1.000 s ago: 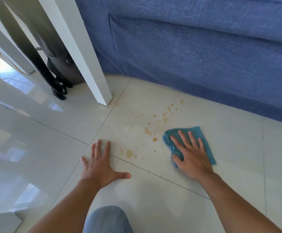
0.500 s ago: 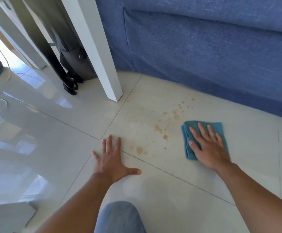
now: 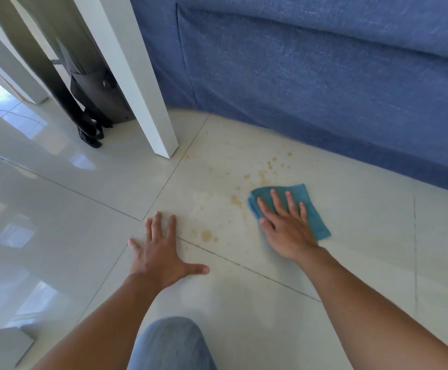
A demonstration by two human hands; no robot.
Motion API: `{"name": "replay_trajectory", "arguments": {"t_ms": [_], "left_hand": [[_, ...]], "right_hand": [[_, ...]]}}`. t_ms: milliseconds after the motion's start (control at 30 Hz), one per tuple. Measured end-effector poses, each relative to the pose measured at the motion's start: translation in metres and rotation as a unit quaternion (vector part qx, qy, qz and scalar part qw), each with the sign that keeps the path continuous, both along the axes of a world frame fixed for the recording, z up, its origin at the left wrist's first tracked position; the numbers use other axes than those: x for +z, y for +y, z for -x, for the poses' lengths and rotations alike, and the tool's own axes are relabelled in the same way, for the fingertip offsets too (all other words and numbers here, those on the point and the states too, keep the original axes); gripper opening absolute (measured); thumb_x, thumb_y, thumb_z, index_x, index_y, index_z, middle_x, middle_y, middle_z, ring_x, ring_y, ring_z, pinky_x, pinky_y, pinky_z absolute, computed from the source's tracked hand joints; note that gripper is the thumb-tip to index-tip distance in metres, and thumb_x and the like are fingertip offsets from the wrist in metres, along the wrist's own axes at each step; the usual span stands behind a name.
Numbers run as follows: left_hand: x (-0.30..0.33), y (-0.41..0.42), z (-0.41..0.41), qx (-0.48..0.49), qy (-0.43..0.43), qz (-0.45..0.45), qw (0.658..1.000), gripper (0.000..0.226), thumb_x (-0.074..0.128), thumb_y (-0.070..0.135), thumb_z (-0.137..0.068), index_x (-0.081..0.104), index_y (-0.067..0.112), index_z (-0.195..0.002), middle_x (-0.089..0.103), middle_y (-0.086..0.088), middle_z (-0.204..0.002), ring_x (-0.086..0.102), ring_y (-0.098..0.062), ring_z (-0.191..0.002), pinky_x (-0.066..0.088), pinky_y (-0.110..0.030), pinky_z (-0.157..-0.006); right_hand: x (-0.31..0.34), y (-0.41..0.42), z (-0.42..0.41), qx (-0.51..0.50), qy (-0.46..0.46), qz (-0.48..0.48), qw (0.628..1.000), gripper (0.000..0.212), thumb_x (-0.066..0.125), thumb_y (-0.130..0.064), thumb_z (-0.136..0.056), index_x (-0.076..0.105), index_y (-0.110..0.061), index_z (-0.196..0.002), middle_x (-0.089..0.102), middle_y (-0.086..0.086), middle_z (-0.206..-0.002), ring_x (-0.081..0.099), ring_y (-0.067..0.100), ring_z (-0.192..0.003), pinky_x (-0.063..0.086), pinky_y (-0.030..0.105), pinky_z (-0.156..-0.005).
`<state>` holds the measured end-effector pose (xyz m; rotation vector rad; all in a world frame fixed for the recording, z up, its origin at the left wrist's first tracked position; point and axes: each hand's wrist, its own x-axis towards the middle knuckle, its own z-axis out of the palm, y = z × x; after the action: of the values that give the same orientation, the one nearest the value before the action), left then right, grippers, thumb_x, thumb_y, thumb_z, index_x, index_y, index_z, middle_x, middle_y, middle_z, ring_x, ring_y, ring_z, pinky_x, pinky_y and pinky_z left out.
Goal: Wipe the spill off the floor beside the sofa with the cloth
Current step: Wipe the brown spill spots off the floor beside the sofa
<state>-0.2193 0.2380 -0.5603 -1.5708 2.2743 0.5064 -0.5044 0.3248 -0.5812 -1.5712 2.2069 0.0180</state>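
Note:
Brownish spill drops are scattered over the pale floor tiles in front of the blue sofa; one bigger spot lies by a tile joint. A teal cloth lies flat on the floor at the right edge of the drops. My right hand presses down on it, palm flat and fingers spread. My left hand rests flat on the bare tile to the left of the spill, fingers apart and holding nothing.
A white table leg stands on the floor just left of the spill. Behind it are dark legs of some object. My knee in blue fabric is at the bottom. The glossy floor stretches left.
My right hand has slid the cloth left, over a small drop and close to the larger spot. The left hand stays planted. The view shifted a little.

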Motion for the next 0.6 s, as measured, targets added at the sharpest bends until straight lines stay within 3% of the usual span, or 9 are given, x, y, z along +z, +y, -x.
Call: {"name": "replay_trajectory", "arguments": {"t_ms": [100,233,333,400,467,533,600], "left_hand": [[0.000,0.002,0.000,0.006,0.005,-0.002,1.000,0.155,0.045,0.104,-0.037,-0.007,0.023,-0.157,-0.015,-0.008,-0.165,-0.015,-0.029,-0.152,0.014,-0.069,-0.115],[0.007,0.003,-0.001,-0.019,-0.006,0.012,1.000,0.148,0.037,0.106,-0.042,-0.004,0.023,-0.158,-0.012,-0.006,-0.166,-0.009,-0.028,-0.152,0.020,-0.063,-0.116],[0.012,-0.013,-0.012,-0.063,0.039,0.061,0.995,0.125,0.026,0.103,-0.060,0.013,0.025,-0.157,0.005,-0.001,-0.167,0.009,-0.025,-0.152,0.025,-0.051,-0.118],[0.014,-0.033,-0.016,-0.109,0.059,0.075,0.989,0.097,0.029,0.087,-0.080,0.011,0.029,-0.157,-0.003,0.003,-0.167,0.007,-0.024,-0.154,0.022,-0.050,-0.119],[0.012,-0.059,-0.012,-0.130,0.062,0.069,0.987,0.074,0.035,0.056,-0.094,0.010,0.029,-0.158,-0.005,0.005,-0.167,0.011,-0.023,-0.153,0.030,-0.050,-0.116],[0.011,-0.082,-0.006,-0.120,0.046,0.037,0.991,0.071,0.042,0.035,-0.096,0.008,0.029,-0.158,-0.003,0.007,-0.167,0.008,-0.025,-0.153,0.027,-0.056,-0.117],[0.007,-0.098,-0.004,-0.125,0.033,0.030,0.991,0.072,0.047,0.036,-0.096,0.010,0.032,-0.158,0.001,0.008,-0.167,0.007,-0.026,-0.152,0.030,-0.060,-0.114]], "right_hand": [[0.001,0.034,-0.014,0.109,-0.024,0.009,0.994,0.059,0.013,-0.055,-0.099,0.006,-0.051,-0.157,-0.016,-0.021,-0.165,-0.025,0.012,-0.152,-0.016,0.045,-0.123],[0.003,0.056,0.008,0.093,-0.005,-0.006,0.996,0.062,-0.001,-0.060,-0.092,-0.001,-0.056,-0.154,-0.021,-0.026,-0.163,-0.029,0.006,-0.149,-0.017,0.041,-0.123],[0.002,0.056,0.003,0.083,0.009,-0.007,0.996,0.064,-0.004,-0.061,-0.091,-0.001,-0.053,-0.155,-0.023,-0.025,-0.162,-0.028,0.007,-0.150,-0.017,0.042,-0.123],[0.000,0.056,0.001,0.079,0.009,-0.007,0.997,0.065,-0.003,-0.061,-0.091,-0.001,-0.052,-0.156,-0.022,-0.025,-0.163,-0.030,0.006,-0.149,-0.017,0.041,-0.122],[-0.001,0.055,0.002,0.076,0.008,-0.005,0.997,0.065,-0.003,-0.062,-0.091,-0.001,-0.053,-0.155,-0.022,-0.025,-0.163,-0.031,0.005,-0.148,-0.018,0.040,-0.122],[-0.001,0.052,0.001,0.060,-0.001,0.006,0.998,0.064,0.000,-0.064,-0.091,-0.002,-0.054,-0.154,-0.020,-0.025,-0.164,-0.032,0.004,-0.147,-0.020,0.039,-0.121],[-0.003,0.045,0.001,0.023,-0.003,0.008,1.000,0.066,0.002,-0.068,-0.089,-0.005,-0.055,-0.154,-0.022,-0.024,-0.164,-0.034,0.004,-0.147,-0.021,0.038,-0.121]]}}
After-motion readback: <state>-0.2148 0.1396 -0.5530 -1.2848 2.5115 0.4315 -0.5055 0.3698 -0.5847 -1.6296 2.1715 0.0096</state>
